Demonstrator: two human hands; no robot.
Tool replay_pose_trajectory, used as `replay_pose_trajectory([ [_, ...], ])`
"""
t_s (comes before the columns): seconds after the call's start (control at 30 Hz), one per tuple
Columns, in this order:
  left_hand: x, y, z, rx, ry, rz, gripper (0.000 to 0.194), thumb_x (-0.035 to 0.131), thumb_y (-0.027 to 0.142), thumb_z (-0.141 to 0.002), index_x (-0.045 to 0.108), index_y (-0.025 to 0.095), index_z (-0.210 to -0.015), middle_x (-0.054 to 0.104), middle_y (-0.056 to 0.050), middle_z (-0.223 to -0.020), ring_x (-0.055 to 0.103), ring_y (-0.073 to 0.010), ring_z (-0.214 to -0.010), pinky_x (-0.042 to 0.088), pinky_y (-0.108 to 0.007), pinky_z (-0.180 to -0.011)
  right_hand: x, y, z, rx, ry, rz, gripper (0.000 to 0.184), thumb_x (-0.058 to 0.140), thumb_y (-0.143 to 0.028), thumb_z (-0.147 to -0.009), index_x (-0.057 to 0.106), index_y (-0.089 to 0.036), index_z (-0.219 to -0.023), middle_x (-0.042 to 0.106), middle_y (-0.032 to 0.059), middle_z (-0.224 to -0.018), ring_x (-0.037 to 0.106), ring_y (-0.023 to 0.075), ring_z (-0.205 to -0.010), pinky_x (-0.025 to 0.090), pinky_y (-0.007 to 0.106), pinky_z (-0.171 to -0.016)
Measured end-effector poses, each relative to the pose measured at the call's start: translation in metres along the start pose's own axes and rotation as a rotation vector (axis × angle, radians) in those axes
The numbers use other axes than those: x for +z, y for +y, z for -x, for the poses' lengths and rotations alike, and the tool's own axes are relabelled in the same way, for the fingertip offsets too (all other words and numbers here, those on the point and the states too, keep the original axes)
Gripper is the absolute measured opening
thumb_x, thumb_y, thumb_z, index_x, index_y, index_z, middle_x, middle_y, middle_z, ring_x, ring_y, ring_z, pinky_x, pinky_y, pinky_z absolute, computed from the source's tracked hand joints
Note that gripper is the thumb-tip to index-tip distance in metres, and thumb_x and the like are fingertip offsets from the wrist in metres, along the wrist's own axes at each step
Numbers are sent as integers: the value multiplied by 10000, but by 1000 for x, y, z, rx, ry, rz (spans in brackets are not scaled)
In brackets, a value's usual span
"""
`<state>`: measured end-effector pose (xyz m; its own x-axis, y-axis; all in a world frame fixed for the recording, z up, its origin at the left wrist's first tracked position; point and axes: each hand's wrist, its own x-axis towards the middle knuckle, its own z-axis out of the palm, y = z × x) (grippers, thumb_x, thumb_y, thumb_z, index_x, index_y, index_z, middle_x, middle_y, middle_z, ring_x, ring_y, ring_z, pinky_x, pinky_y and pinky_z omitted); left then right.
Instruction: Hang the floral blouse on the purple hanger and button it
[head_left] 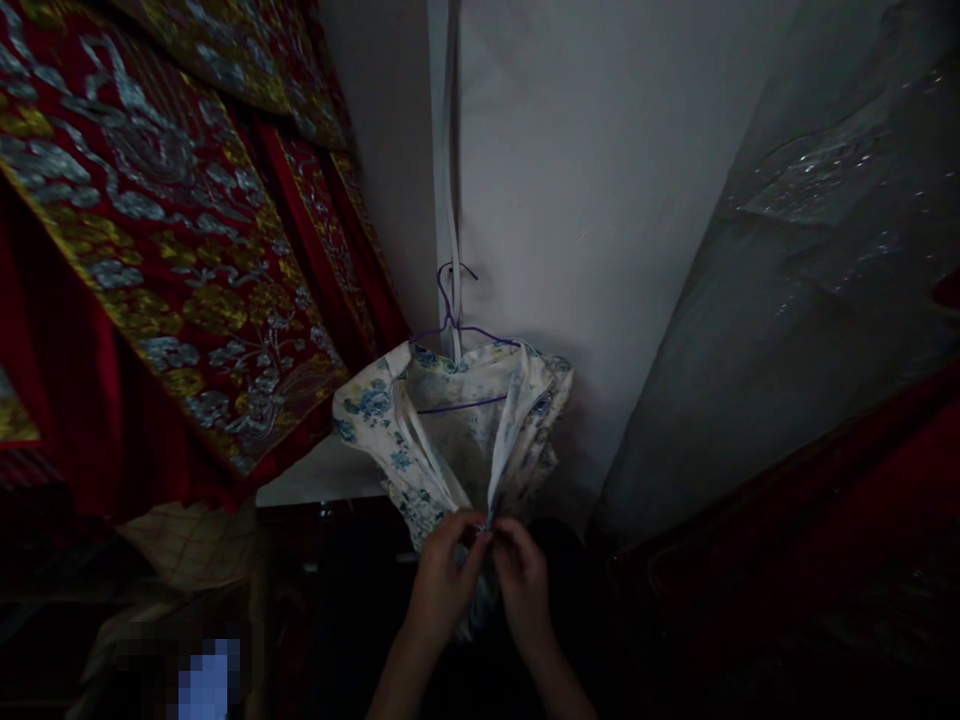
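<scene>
Occupying most of the background, a pale wall point(600, 180) stood behind the work, in dim light. To the left of it hung a large red embroidered hanging point(187, 240), covered in gold and silver motifs and falling in folds toward the lower left. On the right, translucent plastic sheeting point(735, 340) sloped down across the view, with glints along its creases; red fabric point(862, 500) was visible below it at the right edge.

At the centre, in front of the wall, hung a short-sleeved floral shirt point(420, 475), white with blue blossoms and green leaves. Its front was open in a deep V from the collar down to the hands, showing the inside of the back panel. A checked cloth point(195, 545) lay at the lower left, beneath the hem of the hanging; a pixelated blue patch below it could not be identified.

A white strip point(441, 150) ran down the wall to a purple wire hanger point(450, 322), which supported the shirt at the shoulders. Its lower bar crossed the open neck.

The left hand point(444, 570) and right hand point(523, 570) were close together at the bottom of the V, fingertips pinched on the shirt's two front edges. Whether a fastener was between the fingers could not be determined.
</scene>
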<state>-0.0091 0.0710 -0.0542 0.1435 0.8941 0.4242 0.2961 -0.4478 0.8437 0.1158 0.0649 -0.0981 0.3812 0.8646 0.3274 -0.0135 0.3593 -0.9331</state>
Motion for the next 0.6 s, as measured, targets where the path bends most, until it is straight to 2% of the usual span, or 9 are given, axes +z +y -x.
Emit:
replay_pose_trajectory([
  [0.07,-4,2,1,2,39,2,160,601,294,-919,724,215,-983,741,-58,-941,694,-209,-857,535,-312,-799,8,-7,5,-45,-101,29,154,652,-346,-826,690,-208,-882,723,56,-845,689,241,-814,553,347,-761],
  [0.2,-11,4,3,24,42,10,201,570,263,-937,757,226,-1001,748,-67,-966,701,-216,-922,537,-323,-849,8,-19,-8,-128,-199,145,123,667,-324,-829,661,-204,-858,695,36,-794,672,214,-767,540,309,-727],
  [0.33,-12,3,5,11,83,39,219,563,256,-932,773,212,-975,739,-73,-928,697,-220,-900,538,-327,-830,7,-16,-7,-116,-215,191,157,625,-351,-888,665,-200,-875,714,48,-818,682,210,-784,540,302,-741],
  [0.43,-11,2,6,-28,156,84,197,575,258,-916,761,200,-942,733,-66,-918,693,-217,-898,529,-319,-830,9,-14,-3,-129,-216,209,169,604,-349,-905,671,-203,-851,715,47,-816,679,206,-783,536,297,-740],
  [0.53,-9,2,6,-100,278,158,125,607,262,-886,685,195,-957,709,-35,-872,684,-195,-837,527,-293,-790,8,-17,-3,-141,-211,232,165,606,-351,-903,662,-210,-837,702,39,-792,670,204,-771,531,293,-728],
  [0.6,-8,3,6,-145,300,199,145,634,279,-870,615,202,-992,673,-2,-803,662,-172,-750,520,-266,-721,7,-21,-4,-138,-204,240,172,613,-364,-899,656,-210,-835,698,37,-788,665,203,-763,527,294,-724],
])
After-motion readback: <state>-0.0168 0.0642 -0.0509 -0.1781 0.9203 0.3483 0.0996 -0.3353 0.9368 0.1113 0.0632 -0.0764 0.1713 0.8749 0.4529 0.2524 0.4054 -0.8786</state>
